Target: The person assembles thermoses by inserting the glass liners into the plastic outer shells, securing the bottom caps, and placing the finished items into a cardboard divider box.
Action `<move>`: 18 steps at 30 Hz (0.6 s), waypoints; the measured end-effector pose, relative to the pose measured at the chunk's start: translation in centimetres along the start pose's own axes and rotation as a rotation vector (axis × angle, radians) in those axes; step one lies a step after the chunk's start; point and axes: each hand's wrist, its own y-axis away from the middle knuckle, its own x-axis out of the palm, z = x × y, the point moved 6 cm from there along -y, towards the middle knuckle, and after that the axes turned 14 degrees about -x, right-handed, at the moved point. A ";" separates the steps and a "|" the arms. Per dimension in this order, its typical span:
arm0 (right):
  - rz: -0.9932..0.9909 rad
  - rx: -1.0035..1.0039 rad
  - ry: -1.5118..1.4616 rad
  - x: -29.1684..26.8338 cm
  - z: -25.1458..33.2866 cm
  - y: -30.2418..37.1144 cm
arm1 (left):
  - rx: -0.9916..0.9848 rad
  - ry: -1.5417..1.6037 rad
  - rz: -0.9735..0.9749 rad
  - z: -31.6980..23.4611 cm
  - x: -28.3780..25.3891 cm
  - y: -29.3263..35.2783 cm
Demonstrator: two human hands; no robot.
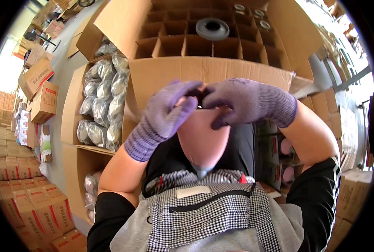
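Observation:
A pink, smooth vessel (204, 136) that tapers to a small grey tip lies in front of my lap, its wide end away from me. Both hands wear purple knitted gloves. My left hand (165, 108) is closed at the wide end, thumb along the left side of the rim. My right hand (239, 100) grips the opposite side, fingertips curled over the rim. Something dark shows at the mouth between the hands, mostly hidden by fingers. Just beyond them stands an open cardboard box (170, 69) with cardboard dividers.
A round grey ring-shaped part (212, 29) rests on the dividers. At left, an open carton (75, 101) holds several plastic-wrapped items (101, 107). Another box with wrapped items (90, 185) is below it. Stacked cartons (36, 206) fill the far left. Pink round items (286, 147) show at right.

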 end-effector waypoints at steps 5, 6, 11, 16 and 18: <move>-0.493 0.059 0.019 -11.3 -9.8 -2.9 | 0.144 -0.102 0.098 -0.7 -1.2 -1.8; -0.636 -0.001 0.469 -14.2 -14.4 -2.5 | 0.153 -0.116 0.168 -1.4 -0.8 -2.7; -0.245 0.447 0.748 -14.1 -29.3 -8.9 | 0.087 0.058 0.452 0.2 -1.8 -3.9; -0.194 0.514 0.417 -12.1 -32.5 -9.2 | 0.015 0.551 0.054 5.7 -5.1 -8.4; -0.275 0.518 0.603 -13.5 -29.4 -8.3 | -0.163 0.837 -0.179 8.9 -6.9 -11.3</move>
